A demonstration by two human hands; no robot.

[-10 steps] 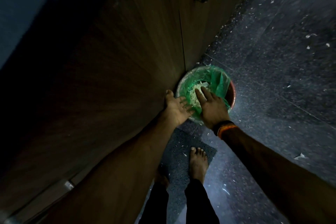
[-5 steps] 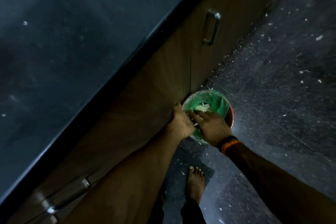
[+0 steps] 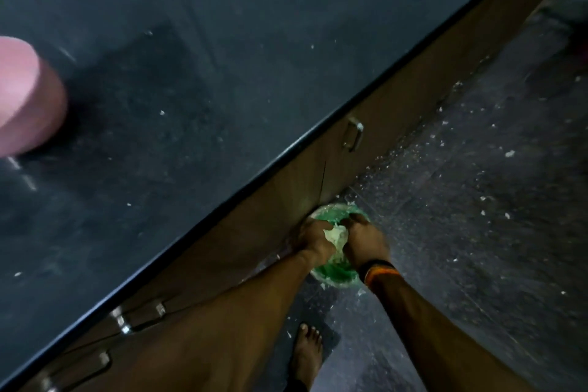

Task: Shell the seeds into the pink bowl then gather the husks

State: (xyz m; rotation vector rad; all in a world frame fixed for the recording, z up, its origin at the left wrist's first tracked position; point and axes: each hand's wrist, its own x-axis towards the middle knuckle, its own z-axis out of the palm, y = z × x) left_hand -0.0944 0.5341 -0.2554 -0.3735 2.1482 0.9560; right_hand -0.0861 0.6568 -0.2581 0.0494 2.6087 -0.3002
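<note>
Together left hand (image 3: 313,237), right hand (image 3: 366,240) curled, clutching husks (image 3: 336,235).

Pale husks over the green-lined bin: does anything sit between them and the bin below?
Nothing visible does. The left hand and right hand cup the clump of pale husks directly above the round bin with the green plastic liner on the floor by the wooden cabinet.

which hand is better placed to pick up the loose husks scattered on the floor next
Right, probably. The right hand is on the open-floor side of the green-lined bin, where most scattered husks lie; the left hand is beside the cabinet.
</note>
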